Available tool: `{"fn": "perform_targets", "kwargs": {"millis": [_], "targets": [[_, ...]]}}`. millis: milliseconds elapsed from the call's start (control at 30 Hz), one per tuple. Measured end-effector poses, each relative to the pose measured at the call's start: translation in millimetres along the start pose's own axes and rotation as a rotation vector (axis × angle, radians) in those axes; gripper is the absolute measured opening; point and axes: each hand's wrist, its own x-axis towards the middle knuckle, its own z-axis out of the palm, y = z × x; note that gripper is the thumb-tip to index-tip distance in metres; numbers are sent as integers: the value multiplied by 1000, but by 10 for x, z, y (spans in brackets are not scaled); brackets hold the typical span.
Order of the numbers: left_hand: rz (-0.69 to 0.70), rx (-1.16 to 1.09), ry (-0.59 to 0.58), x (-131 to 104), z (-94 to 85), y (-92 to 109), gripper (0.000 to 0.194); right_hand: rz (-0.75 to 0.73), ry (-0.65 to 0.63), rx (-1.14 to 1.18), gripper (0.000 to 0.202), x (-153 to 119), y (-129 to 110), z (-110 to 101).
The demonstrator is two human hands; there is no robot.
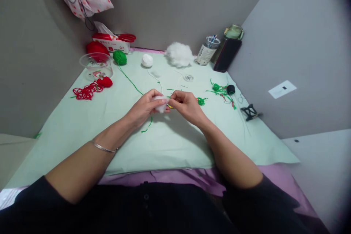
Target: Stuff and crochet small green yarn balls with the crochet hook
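Above the middle of the light green table cover (170, 146), my left hand (145, 108) is closed around a small white fluffy tuft (161, 105). My right hand (186, 105) meets it from the right, thumb and fingers pinched at the tuft's edge; what the pinch holds is too small to make out. A bit of yellow shows beneath the fingertips. Just beyond my right hand lies a small green yarn piece (201, 101). Green yarn scraps (150, 121) lie below my left hand.
Along the back stand a tissue box (120, 46), green yarn ball (120, 57), white yarn ball (147, 60), white stuffing (179, 55) and pen jar (206, 54). Red yarn (85, 92) and a clear tub (102, 69) are left; green scraps (216, 87) and a black clip (250, 112) right.
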Motion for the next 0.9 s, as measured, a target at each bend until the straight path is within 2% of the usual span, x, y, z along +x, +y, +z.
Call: {"fn": "perform_targets", "kwargs": {"millis": [233, 333, 467, 600, 667, 733, 833, 900], "targets": [[30, 190, -23, 21, -25, -31, 25, -47, -157, 152, 36, -36, -88, -50], [110, 325, 59, 18, 4, -64, 25, -70, -201, 132, 31, -59, -105, 4], [277, 502, 253, 18, 41, -145, 24, -85, -145, 52, 29, -49, -66, 108], [329, 527, 287, 3, 69, -155, 22, -25, -67, 83, 42, -6, -20, 127], [338, 528, 260, -18, 68, -107, 23, 3, -53, 85, 46, 7, -11, 96], [310, 478, 165, -42, 51, -36, 27, 15, -45, 96, 47, 10, -11, 51], [196, 256, -14, -61, 4, 55, 25, 21, -26, 152, 50, 3, -30, -12], [153, 129, -40, -54, -27, 72, 25, 17, -27, 177, 51, -5, -51, -42]]}}
